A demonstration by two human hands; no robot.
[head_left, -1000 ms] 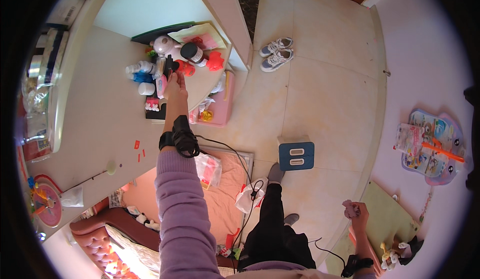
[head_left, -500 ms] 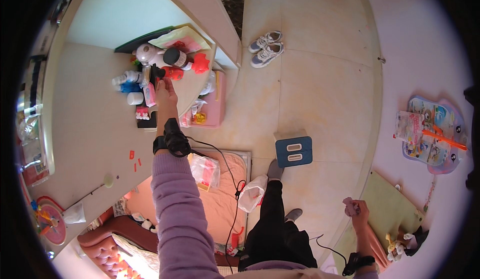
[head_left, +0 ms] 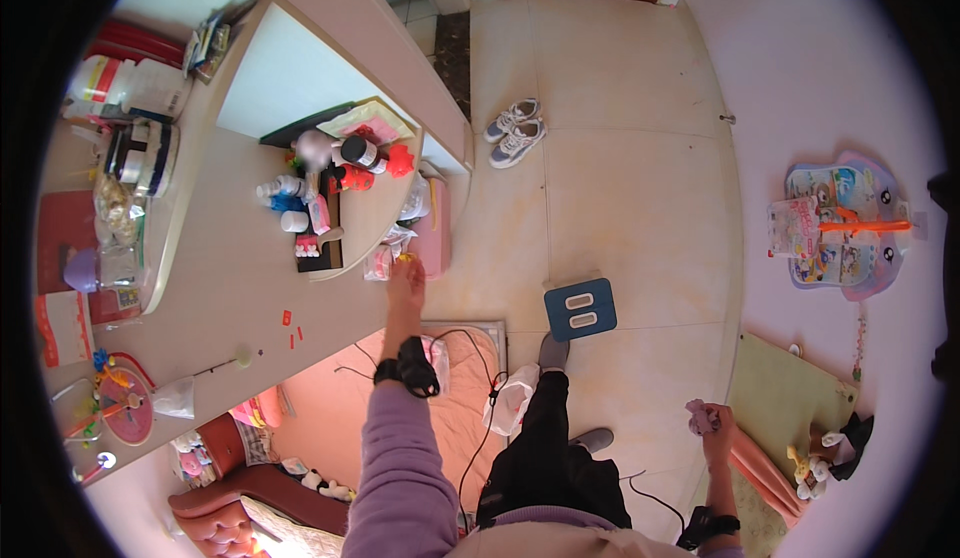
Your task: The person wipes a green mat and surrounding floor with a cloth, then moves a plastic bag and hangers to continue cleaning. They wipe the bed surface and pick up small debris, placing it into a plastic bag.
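Note:
My left hand (head_left: 405, 284) reaches out flat, fingers apart, at the near rim of the white curved table (head_left: 230, 278). Its fingertips are at a small yellow piece and some clear packets (head_left: 388, 256); whether they touch I cannot tell. Beyond them stands a cluster of toys (head_left: 320, 183): white bottles, a black-lidded jar (head_left: 360, 153) and a red star-shaped toy (head_left: 400, 161). A black watch sits on that wrist. My right hand (head_left: 705, 420) hangs low at the right, closed on a small crumpled pinkish wad (head_left: 697, 416).
A pink box (head_left: 437, 238) leans by the table edge. On the floor lie a pair of shoes (head_left: 515, 130), a blue step stool (head_left: 580, 308), a white plastic bag (head_left: 508, 398) and cables. A colourful play mat (head_left: 840, 223) and a green mat (head_left: 785, 393) are at the right.
My left hand has pulled back from the toy cluster to the table's near rim. The camera has tilted, so the room sits lower in view. The right hand has kept its wad.

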